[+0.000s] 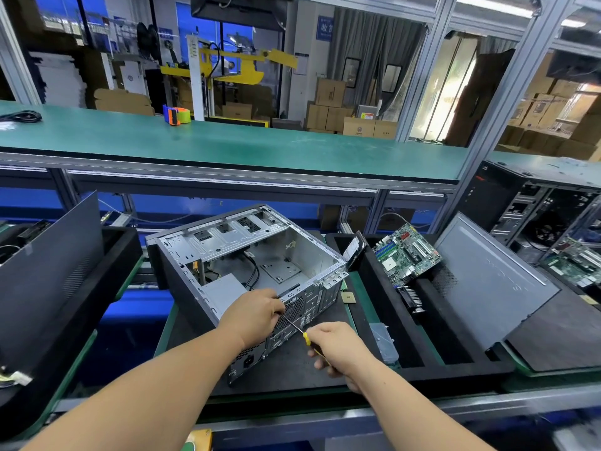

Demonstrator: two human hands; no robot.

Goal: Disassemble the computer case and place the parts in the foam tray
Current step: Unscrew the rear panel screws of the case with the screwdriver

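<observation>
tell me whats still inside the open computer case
Inside the computer case: a grey power supply at the near corner, black cables, a bare metal mounting plate. The left hand covers the near rear edge.

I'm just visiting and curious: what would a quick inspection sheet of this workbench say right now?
Surface: dark mat under the case.
Job's things: computer case lies open; motherboard and side panel sit in the foam tray.
Clutter: tape dispenser on the green shelf.
Hands: left hand rests on the case's rear; right hand grips a screwdriver.
Cables: black cable inside the case.
Surroundings: cardboard boxes behind.
</observation>
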